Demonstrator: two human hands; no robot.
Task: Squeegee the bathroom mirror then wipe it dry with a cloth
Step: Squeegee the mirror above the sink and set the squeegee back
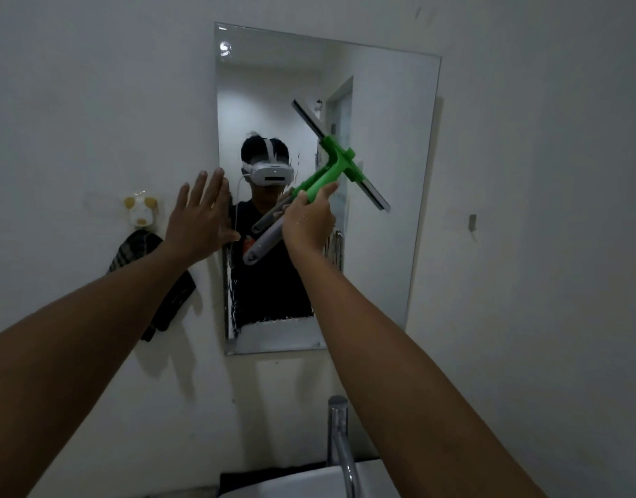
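Squeegee step in hand, cloth step not yet begun. Right hand (309, 224) clenched round green handle of squeegee (339, 163), grey tail of handle sticking out below the fist. Blade set on a diagonal, upper end toward top L, lower end toward R, lying at or just off the glass near mid-height of mirror (392, 195); actual contact w/ glass can't be confirmed from this angle. Left hand (201, 217) released, fingers spread, palm flat at mirror's L edge, partly on wall (93, 102), holding nothing, prob. bracing.

Mirror fixed to wall above sink (302, 483) and tap (339, 436). Water streaks and droplets visible on lower L part of glass and along a ragged line near bottom; drips also just R of the right hand. Upper R area looks clearer, though dim light makes that hard to judge.

Dark checked cloth (154, 282) hanging from hook (142, 210) on wall, just L of mirror, untouched, within reach of left hand.

Judgement: roughly mid-squeegee. Next move calls for levelling the blade, pressing rubber edge evenly to glass, pulling down thru wet lower section w/ overlapping passes. Tilted blade likely to leave streaks. After that, squeegee down, cloth off hook for drying.
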